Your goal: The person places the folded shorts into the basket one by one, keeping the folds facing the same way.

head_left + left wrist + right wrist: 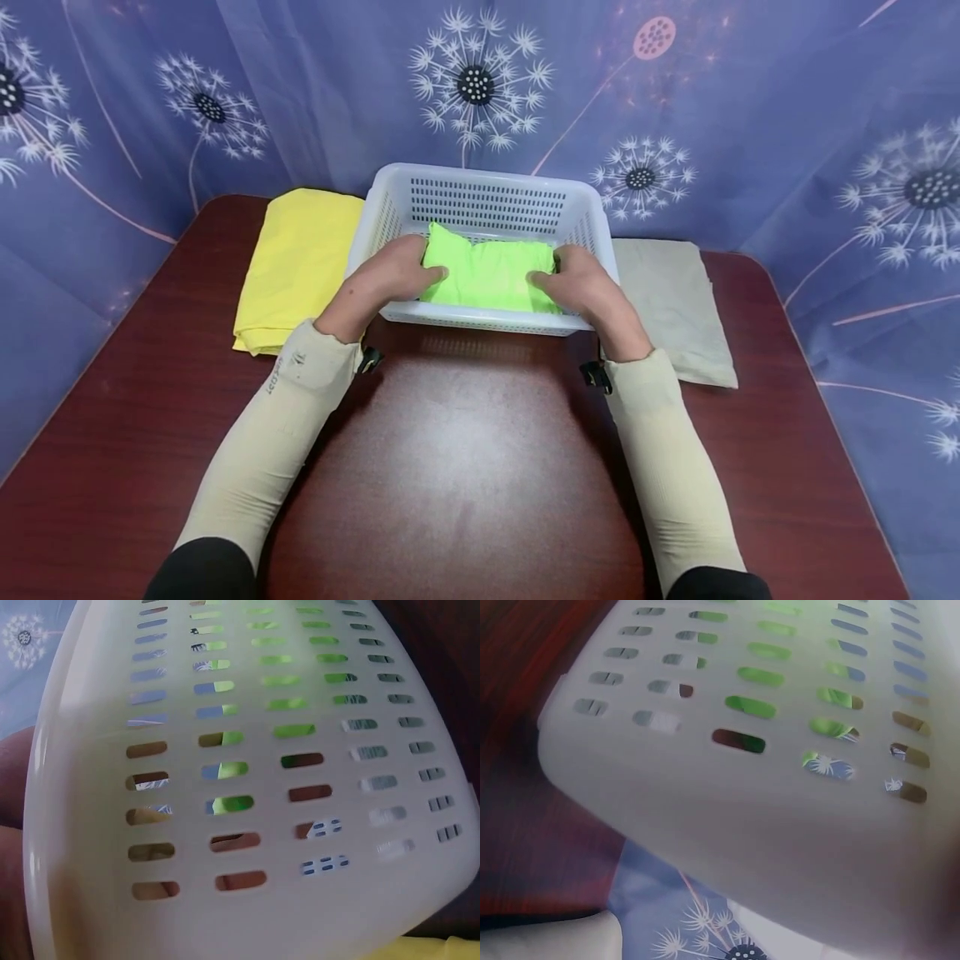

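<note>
A folded bright green cloth point(491, 271) lies inside a white plastic basket point(487, 317) with slotted walls. My left hand point(397, 267) reaches over the near left rim and grips the cloth's left end, thumb on top. On the opposite end, my right hand point(581, 279) holds the cloth the same way, its fingers hidden beneath. In the left wrist view the basket's wall point(262, 915) fills most of the picture, with green showing through the slots. The right wrist view likewise looks at the basket's wall point(705, 795), the cloth visible behind it.
Left of the basket lies a folded yellow cloth point(300, 258); to its right is a folded grey cloth point(667, 300). All rest on a dark red-brown table point(465, 467). A blue curtain point(330, 92) with dandelion prints hangs right behind the basket.
</note>
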{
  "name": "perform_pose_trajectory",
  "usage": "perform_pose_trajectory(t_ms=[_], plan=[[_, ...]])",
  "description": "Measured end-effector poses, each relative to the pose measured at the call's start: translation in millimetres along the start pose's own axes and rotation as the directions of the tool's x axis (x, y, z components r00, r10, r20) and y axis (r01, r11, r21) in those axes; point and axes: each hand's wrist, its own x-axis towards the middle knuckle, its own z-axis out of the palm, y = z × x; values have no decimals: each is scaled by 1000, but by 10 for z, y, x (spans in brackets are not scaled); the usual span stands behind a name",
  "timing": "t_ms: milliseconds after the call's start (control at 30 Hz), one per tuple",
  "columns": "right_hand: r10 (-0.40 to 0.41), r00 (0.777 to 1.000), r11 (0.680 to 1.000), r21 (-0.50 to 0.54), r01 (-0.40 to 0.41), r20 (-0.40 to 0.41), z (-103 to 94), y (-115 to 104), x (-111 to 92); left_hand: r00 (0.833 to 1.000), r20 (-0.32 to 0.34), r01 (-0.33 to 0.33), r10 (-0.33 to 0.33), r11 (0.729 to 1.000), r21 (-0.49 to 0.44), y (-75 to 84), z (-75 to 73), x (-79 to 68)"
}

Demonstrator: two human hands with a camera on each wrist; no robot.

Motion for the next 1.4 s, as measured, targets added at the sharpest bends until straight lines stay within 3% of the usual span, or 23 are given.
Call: perform_pose_trajectory(t_ms=[333, 1133, 1400], plan=[[11, 1000, 999, 38, -12, 17, 9, -18, 25, 1000, 18, 6, -6, 1000, 8, 0, 1, 17], [1, 1000, 994, -110, -3, -12, 32, -40, 43, 994, 81, 65, -73, 994, 93, 9, 18, 75], [16, 1000, 995, -103, -15, 12, 30, -44, 45, 994, 82, 61, -70, 993, 101, -5, 8, 68]])
